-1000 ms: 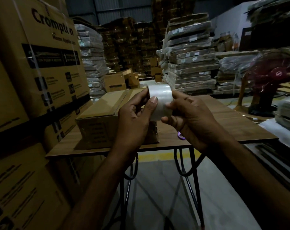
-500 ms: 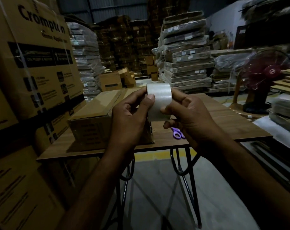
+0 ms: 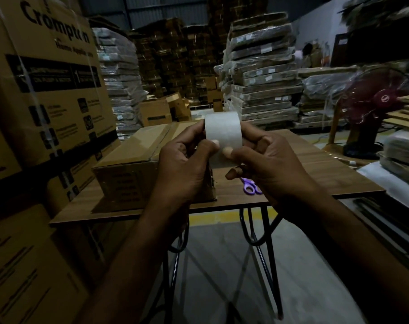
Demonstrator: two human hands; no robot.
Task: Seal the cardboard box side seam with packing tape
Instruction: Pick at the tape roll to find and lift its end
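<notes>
A roll of clear packing tape [image 3: 222, 134] is held up in front of me, over the table's near edge. My left hand [image 3: 184, 167] grips its left side, thumb pressed on the tape's outer face. My right hand [image 3: 266, 164] holds the right side, thumb also on the face. Behind and left of the hands, a closed brown cardboard box [image 3: 133, 169] rests on the wooden table [image 3: 315, 178]. My left hand hides the box's right end.
Purple-handled scissors [image 3: 251, 186] lie on the table just below my right hand. Tall printed cartons [image 3: 46, 94] stand close on the left. A maroon fan [image 3: 371, 113] stands at the right. Wrapped stacks [image 3: 262, 73] fill the background. The table stands on black wire legs [image 3: 269, 253].
Both thumbs have slid lower on the tape's face and closer together. The roll sits slightly lower between the hands. The scissors have come into view under my right hand.
</notes>
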